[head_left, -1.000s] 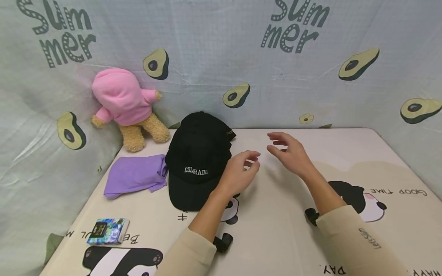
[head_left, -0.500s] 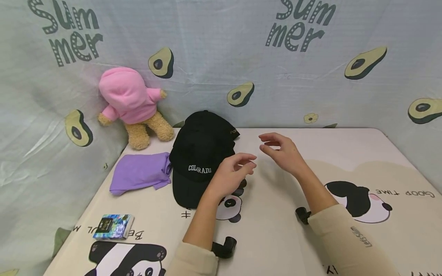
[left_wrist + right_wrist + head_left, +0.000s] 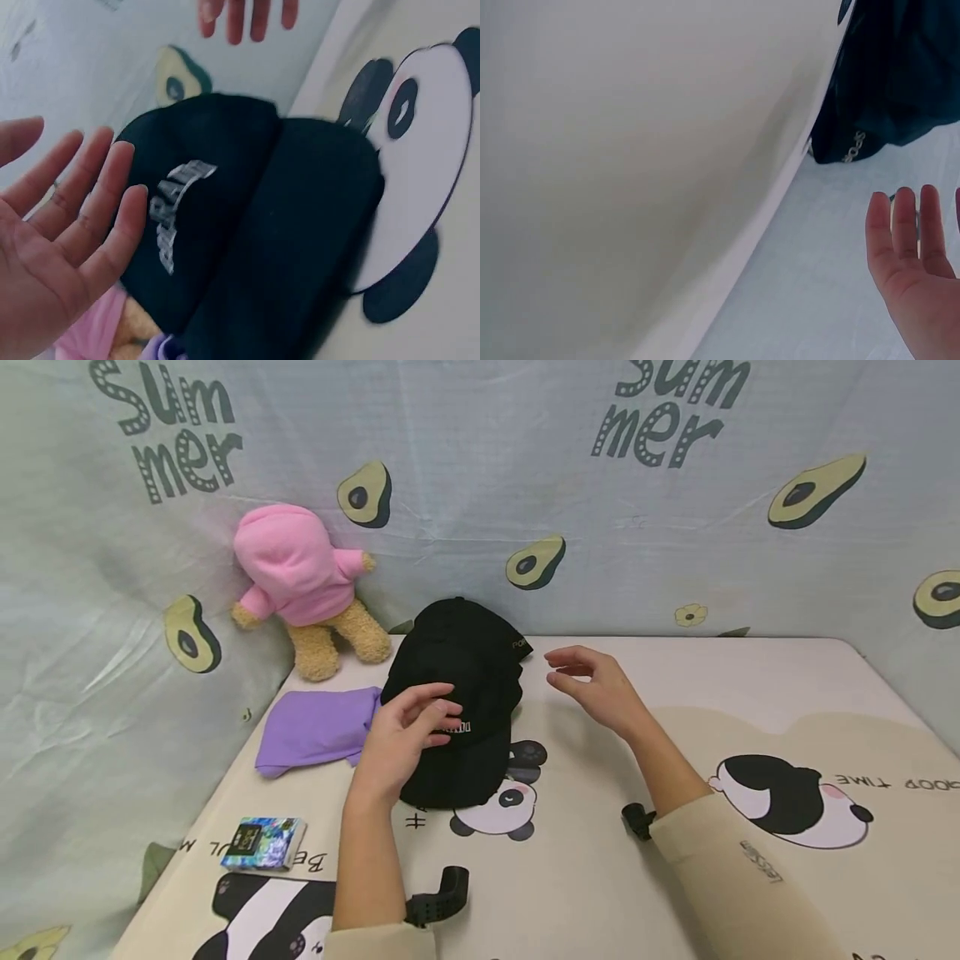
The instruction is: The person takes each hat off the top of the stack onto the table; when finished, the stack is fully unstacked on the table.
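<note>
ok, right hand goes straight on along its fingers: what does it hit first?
Probably the black cap: it lies ahead of the right hand in both head and right wrist views. Height is unclear, so the hand might pass over it.

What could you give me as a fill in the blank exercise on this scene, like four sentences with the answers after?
1. The top on the stuffed toy is ____.
2. The cloth beside the black cap is ____.
3. From the head camera, the ____ hand hides part of the cap.
4. The right hand holds ____.

Missing words: pink, purple, left, nothing.
</note>
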Available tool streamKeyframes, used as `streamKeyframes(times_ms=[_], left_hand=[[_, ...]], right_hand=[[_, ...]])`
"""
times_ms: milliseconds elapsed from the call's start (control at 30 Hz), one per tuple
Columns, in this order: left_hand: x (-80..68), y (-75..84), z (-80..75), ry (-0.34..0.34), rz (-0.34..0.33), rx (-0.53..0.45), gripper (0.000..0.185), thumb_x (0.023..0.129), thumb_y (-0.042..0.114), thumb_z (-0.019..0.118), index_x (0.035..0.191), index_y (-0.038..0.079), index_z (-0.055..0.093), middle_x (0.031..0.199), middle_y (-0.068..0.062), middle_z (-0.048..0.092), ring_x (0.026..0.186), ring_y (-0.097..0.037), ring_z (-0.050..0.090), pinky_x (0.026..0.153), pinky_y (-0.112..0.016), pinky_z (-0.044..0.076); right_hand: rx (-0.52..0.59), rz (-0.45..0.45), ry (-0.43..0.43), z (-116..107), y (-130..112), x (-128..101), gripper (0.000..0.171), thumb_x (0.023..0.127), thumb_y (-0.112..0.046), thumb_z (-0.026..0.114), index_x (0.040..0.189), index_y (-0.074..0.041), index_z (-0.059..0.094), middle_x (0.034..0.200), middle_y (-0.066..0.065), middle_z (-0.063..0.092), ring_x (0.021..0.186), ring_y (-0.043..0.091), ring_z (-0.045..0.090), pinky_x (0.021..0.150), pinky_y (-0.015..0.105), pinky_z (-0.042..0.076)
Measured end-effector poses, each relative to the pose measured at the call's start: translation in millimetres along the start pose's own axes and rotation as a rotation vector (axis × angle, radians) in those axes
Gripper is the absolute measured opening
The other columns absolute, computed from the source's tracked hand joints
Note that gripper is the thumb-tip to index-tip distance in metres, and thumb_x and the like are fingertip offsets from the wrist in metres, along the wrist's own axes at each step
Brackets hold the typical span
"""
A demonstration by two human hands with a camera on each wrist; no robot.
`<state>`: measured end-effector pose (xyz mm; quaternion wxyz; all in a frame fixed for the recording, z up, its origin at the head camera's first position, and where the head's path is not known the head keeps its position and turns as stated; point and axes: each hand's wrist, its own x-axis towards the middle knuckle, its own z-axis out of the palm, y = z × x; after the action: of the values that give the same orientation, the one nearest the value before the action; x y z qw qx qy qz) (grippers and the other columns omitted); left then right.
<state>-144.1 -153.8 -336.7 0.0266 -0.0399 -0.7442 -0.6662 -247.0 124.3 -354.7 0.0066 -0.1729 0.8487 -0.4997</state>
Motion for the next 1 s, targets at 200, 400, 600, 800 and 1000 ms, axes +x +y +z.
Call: streamKeyframes(times_ms=[200, 400, 600, 800, 1000], left_hand=[[-7.3, -10.1, -23.7, 0.136, -0.12, 0.128, 0.034, 0.105, 0.017, 0.056, 0.136, 0.005, 0.062, 0.12, -0.022, 0.07, 0.103, -0.023, 0.071, 0.087, -0.031, 0.059], [-15.4, -23.2, -42.4, 0.181, -0.289, 0.29, 0.038, 0.103, 0.019, 0.059, 0.136, 0.0, 0.061, 0.114, -0.021, 0.068, 0.096, -0.025, 0.069, 0.074, -0.032, 0.06], [-14.7, -31.7, -48.7, 0.217, -0.397, 0.324, 0.042, 0.101, 0.023, 0.06, 0.133, -0.006, 0.06, 0.109, -0.021, 0.065, 0.089, -0.023, 0.065, 0.069, -0.038, 0.064], [-16.2, -32.7, -52.1, 0.262, -0.508, 0.263, 0.05, 0.103, 0.028, 0.058, 0.138, -0.008, 0.054, 0.124, -0.029, 0.058, 0.099, -0.03, 0.068, 0.067, -0.037, 0.064], [-15.5, -32.3, -51.4, 0.248, -0.557, 0.221, 0.056, 0.102, 0.031, 0.061, 0.138, -0.011, 0.051, 0.121, -0.026, 0.056, 0.096, -0.027, 0.068, 0.067, -0.035, 0.064]], right_hand=[[0.057, -0.006, -0.017, 13, -3, 9, 0.038, 0.1, -0.02, 0.068, 0.136, -0.007, 0.064, 0.136, 0.017, 0.066, 0.128, 0.033, 0.06, 0.108, 0.053, 0.048], [0.108, -0.021, -0.035, 27, -11, 17, 0.037, 0.099, -0.018, 0.068, 0.134, -0.007, 0.065, 0.134, 0.013, 0.068, 0.126, 0.032, 0.062, 0.105, 0.052, 0.051], [0.112, -0.012, -0.033, 36, -13, 22, 0.037, 0.099, -0.016, 0.067, 0.135, -0.008, 0.064, 0.135, 0.013, 0.066, 0.127, 0.032, 0.06, 0.105, 0.052, 0.051], [0.097, 0.006, -0.042, 42, -16, 25, 0.035, 0.1, -0.015, 0.065, 0.135, -0.009, 0.064, 0.134, 0.013, 0.066, 0.124, 0.032, 0.061, 0.103, 0.048, 0.054], [0.076, -0.002, 0.0, 48, -18, 26, 0.032, 0.1, -0.009, 0.064, 0.131, -0.009, 0.067, 0.127, 0.013, 0.068, 0.12, 0.03, 0.062, 0.097, 0.045, 0.055]])
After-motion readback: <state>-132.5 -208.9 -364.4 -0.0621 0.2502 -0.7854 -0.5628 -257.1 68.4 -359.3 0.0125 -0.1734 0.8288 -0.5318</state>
